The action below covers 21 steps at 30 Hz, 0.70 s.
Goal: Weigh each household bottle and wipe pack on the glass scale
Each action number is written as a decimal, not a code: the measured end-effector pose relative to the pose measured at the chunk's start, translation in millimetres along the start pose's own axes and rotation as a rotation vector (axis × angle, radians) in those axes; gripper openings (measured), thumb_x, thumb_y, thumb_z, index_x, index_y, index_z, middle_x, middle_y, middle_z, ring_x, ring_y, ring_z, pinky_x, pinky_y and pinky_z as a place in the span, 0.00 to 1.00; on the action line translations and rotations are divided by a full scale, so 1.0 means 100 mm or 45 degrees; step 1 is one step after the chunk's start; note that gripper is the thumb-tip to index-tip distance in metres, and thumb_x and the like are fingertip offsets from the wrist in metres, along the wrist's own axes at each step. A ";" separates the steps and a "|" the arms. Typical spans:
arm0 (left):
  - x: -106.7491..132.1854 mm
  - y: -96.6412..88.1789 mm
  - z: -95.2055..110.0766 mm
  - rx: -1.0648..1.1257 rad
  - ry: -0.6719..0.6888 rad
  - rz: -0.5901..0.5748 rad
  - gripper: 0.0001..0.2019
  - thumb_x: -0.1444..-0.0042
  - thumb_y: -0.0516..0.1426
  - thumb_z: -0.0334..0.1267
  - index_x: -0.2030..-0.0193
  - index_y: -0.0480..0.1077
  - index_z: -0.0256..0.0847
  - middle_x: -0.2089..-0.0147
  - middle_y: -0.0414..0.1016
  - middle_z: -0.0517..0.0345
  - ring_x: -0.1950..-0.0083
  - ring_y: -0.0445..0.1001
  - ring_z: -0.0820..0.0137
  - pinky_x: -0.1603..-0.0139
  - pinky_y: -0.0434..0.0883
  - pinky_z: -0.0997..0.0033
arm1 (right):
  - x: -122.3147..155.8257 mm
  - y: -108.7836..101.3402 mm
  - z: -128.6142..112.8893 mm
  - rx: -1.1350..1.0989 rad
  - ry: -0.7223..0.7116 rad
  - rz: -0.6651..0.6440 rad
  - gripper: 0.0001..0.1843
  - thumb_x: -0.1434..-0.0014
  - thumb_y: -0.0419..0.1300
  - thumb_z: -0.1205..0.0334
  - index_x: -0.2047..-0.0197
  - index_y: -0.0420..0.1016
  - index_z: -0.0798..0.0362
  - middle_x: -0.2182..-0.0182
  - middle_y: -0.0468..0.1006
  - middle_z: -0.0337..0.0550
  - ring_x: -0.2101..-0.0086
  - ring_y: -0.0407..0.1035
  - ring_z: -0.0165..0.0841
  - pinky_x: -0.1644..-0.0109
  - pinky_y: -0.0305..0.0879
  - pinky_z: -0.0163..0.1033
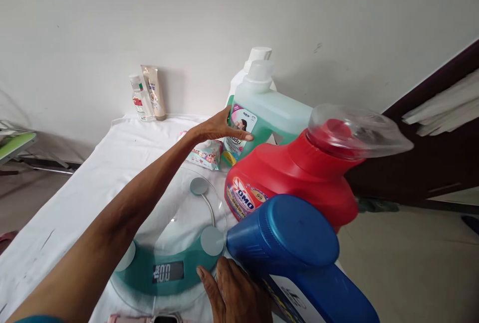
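My left hand [220, 127] grips the near left side of a clear jug of green liquid [284, 103], its thumb across the label and its other fingers partly hidden behind the edge. My right hand [239, 288] rests low at the edge of a round glass scale [164, 280], thumb apart from the fingers, holding nothing visible. The scale display reads about 0.0. Beside the right hand leans a large blue bottle [299, 233], and behind it stands a red OMO detergent bottle [292, 176] with a clear cap. A wipes packet [205, 154] lies under my left wrist.
A small clear bottle [141, 98] and a beige tube [154, 93] stand by the wall. A white bottle [258, 55] is behind the green jug. A smartwatch with a pink strap [129, 319] lies at the bottom edge. White cloth [82, 188] covers the table.
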<state>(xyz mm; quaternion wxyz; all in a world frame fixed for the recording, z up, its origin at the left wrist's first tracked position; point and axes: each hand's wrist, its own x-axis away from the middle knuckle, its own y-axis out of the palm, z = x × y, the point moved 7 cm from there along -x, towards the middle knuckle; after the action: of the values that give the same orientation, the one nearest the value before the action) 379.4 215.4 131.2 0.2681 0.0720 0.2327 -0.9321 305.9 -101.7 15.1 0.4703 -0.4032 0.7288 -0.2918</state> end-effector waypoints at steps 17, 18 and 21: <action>0.77 -0.48 -0.30 -1.177 -0.453 -0.022 0.33 0.53 0.74 0.43 0.42 0.69 0.40 0.39 0.75 0.40 0.36 0.73 0.39 0.34 0.65 0.39 | -0.12 -0.14 -0.09 0.010 -0.116 -0.044 0.26 0.22 0.50 0.47 0.71 0.68 0.49 0.79 0.73 0.36 0.80 0.68 0.29 0.69 0.58 0.38; 0.84 -0.54 -0.21 -1.163 -0.428 0.096 0.33 0.53 0.75 0.42 0.42 0.69 0.39 0.40 0.75 0.41 0.37 0.73 0.39 0.34 0.66 0.39 | -0.13 -0.15 -0.09 0.018 -0.118 -0.033 0.27 0.22 0.51 0.47 0.72 0.67 0.49 0.79 0.72 0.35 0.80 0.68 0.29 0.70 0.58 0.38; 1.12 -0.67 0.18 -1.185 -0.350 0.358 0.34 0.54 0.76 0.40 0.42 0.69 0.40 0.42 0.73 0.44 0.38 0.73 0.39 0.35 0.67 0.38 | -0.13 -0.16 -0.10 0.029 -0.108 -0.025 0.28 0.22 0.51 0.46 0.73 0.66 0.49 0.79 0.72 0.35 0.80 0.68 0.29 0.70 0.58 0.38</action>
<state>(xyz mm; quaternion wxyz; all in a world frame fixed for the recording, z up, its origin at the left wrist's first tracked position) 248.7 204.8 144.4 0.4228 -0.1480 0.5743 -0.6852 304.9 -98.0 37.3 0.5023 -0.4170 0.7009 -0.2873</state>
